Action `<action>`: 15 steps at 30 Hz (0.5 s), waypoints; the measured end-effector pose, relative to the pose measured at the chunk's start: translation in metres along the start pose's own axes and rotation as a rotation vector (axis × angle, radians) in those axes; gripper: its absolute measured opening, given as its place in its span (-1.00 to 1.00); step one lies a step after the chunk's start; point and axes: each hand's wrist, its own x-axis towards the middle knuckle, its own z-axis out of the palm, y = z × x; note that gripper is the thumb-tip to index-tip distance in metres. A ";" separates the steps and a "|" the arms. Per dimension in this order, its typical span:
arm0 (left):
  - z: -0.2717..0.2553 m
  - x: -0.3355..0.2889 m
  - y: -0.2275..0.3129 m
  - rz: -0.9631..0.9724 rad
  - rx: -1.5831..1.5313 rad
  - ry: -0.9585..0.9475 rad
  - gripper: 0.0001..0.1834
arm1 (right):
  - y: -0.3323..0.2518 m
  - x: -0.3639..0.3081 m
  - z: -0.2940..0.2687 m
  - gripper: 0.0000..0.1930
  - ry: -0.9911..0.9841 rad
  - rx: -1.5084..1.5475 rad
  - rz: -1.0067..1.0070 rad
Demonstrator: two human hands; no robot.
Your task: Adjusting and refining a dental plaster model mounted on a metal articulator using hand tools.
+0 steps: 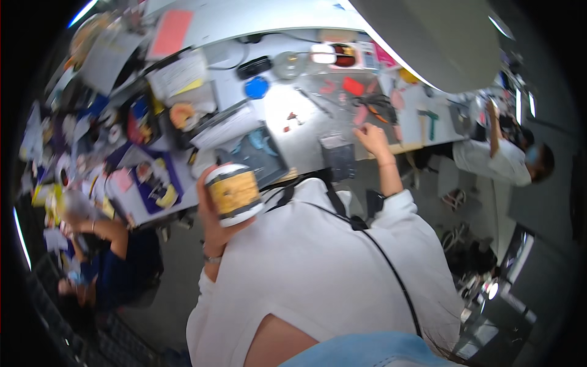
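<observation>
My left hand (211, 205) is wrapped round a white jar (233, 192) with a yellow and brown label, held in front of my body at the table's near edge. My right hand (373, 139) is over the near edge, fingers loosely bent and apart, with nothing visible in them. Close to its fingertips lie a pink strip (361, 115) and a dark tool with orange parts (384, 110). Small reddish-brown pieces (292, 117) rest on a shiny metal sheet (278, 103) between my hands. A thin dark tool (313, 101) lies across that sheet.
A grey tray with blue pieces (260, 147) is by the jar. Farther back are a blue disc (257, 88), a black case (254, 67) and a clear round dish (288, 65). A large white lamp-like shape (440, 43) overhangs the right. People work at left (116, 263) and right (495, 159).
</observation>
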 end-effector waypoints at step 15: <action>0.025 0.009 0.009 -0.328 -0.059 0.297 -0.04 | 0.105 0.074 0.049 -0.81 0.459 -0.150 0.032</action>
